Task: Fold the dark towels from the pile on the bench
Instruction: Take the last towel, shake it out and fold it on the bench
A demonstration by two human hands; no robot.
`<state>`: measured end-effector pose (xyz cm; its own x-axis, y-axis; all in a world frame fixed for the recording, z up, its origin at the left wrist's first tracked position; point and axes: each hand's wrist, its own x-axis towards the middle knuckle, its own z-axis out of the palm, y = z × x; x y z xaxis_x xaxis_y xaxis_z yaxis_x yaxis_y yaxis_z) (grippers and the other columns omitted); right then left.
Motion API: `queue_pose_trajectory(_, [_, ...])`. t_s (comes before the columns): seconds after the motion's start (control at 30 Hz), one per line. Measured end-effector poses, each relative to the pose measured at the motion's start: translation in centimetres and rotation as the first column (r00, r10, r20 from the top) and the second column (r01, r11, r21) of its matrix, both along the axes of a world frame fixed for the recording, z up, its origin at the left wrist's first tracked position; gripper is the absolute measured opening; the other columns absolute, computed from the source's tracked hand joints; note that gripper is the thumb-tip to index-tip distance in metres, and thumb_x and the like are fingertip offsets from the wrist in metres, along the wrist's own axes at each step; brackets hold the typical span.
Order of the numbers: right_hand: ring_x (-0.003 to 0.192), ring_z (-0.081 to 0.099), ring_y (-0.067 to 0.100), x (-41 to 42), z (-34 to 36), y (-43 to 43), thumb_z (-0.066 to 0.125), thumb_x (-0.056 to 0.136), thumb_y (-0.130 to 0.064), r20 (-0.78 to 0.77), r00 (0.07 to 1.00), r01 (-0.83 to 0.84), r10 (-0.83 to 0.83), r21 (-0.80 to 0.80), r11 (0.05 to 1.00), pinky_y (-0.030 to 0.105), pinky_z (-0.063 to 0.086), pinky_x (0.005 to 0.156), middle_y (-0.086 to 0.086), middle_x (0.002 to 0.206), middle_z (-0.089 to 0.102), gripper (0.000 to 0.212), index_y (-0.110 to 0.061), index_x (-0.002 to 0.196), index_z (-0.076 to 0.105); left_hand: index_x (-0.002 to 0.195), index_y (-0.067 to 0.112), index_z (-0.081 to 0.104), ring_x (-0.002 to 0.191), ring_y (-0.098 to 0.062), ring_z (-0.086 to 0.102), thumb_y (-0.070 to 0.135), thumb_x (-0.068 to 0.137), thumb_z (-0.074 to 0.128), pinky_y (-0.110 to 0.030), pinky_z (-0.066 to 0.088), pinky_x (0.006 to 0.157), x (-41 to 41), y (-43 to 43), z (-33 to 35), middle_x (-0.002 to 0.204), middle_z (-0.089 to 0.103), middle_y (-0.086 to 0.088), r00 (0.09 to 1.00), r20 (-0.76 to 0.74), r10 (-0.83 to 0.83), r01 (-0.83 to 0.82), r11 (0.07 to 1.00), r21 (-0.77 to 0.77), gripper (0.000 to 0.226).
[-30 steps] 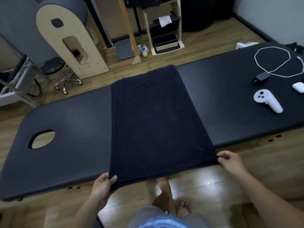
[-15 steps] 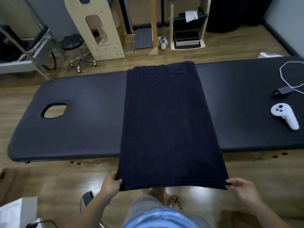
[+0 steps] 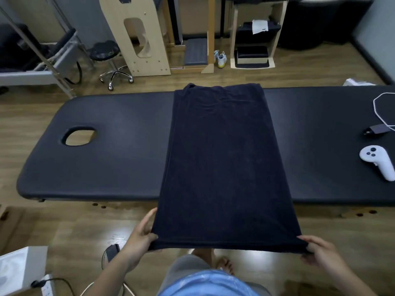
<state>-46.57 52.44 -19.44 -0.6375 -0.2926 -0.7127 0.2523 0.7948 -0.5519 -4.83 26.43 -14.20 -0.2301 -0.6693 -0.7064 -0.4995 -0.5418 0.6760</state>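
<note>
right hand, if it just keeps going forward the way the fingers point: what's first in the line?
Probably the bench's near edge. The right hand pinches the dark towel's near right corner, fingers aimed up-left toward the bench. Depth is unclear from this single view.

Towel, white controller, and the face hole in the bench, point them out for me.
towel (image 3: pixel 224 163), head view, middle of the spread cloth.
white controller (image 3: pixel 377 161), head view, on its handle body.
face hole (image 3: pixel 79 138), head view, centre of the opening in the bench (image 3: pixel 106 167), bare padding.
</note>
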Motion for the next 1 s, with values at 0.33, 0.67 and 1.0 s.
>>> queue_pose_trajectory(0.33, [0.084,0.071,0.029,1.1,0.0,1.3,0.065,0.088,0.001,-0.009,0.996,-0.088,0.089,0.097,0.991,0.051,0.055,0.091,0.006,0.087,0.075,0.027,-0.021,0.079,0.078,0.087,0.006,0.077,0.074,-0.021,0.067,-0.018,0.089,0.042,-0.022,0.052,0.057,-0.2,1.7,-2.7,0.093,0.075,-0.014,0.985,0.170,-0.017,0.010,0.999,0.041,0.043])
queue_pose_trajectory(0.67, [0.085,0.064,0.025,2.9,-0.3,1.2,0.076,0.083,-0.008,-0.134,0.980,-0.133,0.147,0.110,0.985,0.042,0.050,0.081,0.002,0.077,0.072,0.021,-0.023,0.068,0.072,0.082,0.015,0.077,0.092,-0.019,0.069,-0.011,0.090,0.060,-0.026,0.053,0.083,0.2,2.5,-4.0,0.093,0.076,-0.003,0.968,0.238,-0.077,0.104,0.989,-0.103,0.032])
queue_pose_trajectory(1.0, [0.090,0.061,0.011,4.3,-2.1,2.0,0.062,0.093,-0.022,-0.077,0.811,-0.494,0.580,0.441,0.749,0.027,0.048,0.089,-0.007,0.099,0.069,0.012,-0.033,0.089,0.064,0.083,0.027,0.069,0.099,-0.016,0.064,-0.007,0.088,0.048,-0.014,0.045,0.075,0.7,3.2,-6.2,0.105,0.069,0.003,0.780,0.525,-0.340,0.412,0.911,-0.022,0.040])
